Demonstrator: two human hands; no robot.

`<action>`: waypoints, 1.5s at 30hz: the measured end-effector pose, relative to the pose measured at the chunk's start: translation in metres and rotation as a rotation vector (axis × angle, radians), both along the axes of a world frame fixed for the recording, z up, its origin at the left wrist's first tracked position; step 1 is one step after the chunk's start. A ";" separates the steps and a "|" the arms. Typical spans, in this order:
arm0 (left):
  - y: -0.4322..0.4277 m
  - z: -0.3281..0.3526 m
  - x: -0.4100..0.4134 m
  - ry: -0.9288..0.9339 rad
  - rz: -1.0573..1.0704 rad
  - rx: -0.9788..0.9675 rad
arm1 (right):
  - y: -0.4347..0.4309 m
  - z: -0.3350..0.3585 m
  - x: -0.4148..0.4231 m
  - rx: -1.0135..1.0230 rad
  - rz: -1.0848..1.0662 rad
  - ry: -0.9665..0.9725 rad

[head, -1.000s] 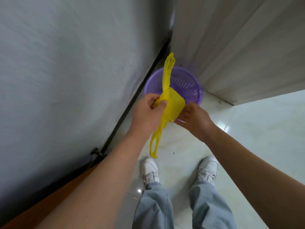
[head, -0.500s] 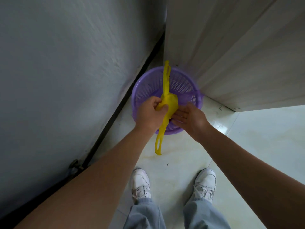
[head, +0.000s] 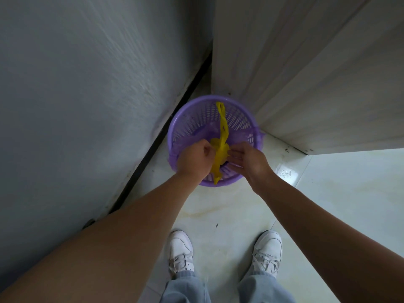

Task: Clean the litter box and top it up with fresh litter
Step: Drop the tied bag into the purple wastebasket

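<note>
Both hands have dropped lower since a sec ago, so the yellow bag (head: 220, 154) now sits w/in the mouth of the purple basket (head: 238, 119) instead of above it; view has tipped down too, basket nearer the frame's middle. Left hand (head: 194, 160) is a closed fist pinching the bag's left side. Right hand (head: 247, 160) has fingers loosely spread, fingertips on the bag's right side; can't tell if it truly grips. One bag handle stands up toward the basket's far rim, the other hangs down over the near rim. Basket stands on pale floor tiles (head: 328, 193), in a corner btwn a grey wall (head: 87, 84) and a white panel (head: 306, 73). White shoes (head: 180, 251) below. No litter box in view.

Likely step: bag going in as liner or as waste, can't tell which. To do it well: keep it centred, handles clear of the lattice.
</note>
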State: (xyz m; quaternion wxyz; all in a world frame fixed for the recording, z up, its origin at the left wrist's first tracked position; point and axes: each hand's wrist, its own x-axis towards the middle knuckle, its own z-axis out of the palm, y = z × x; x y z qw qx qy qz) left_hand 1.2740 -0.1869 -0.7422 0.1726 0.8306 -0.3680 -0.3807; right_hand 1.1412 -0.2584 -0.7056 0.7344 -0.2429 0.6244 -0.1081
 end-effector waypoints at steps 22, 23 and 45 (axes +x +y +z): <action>0.024 0.205 -0.005 -0.658 -0.398 -0.278 | -0.002 0.188 -0.036 -1.146 0.971 0.471; 0.024 0.224 -0.008 -0.663 -0.397 -0.283 | -0.003 0.208 -0.038 -1.172 0.998 0.500; 0.049 0.640 -0.109 -0.826 -0.286 -0.588 | 0.031 0.626 -0.134 -1.442 1.050 0.870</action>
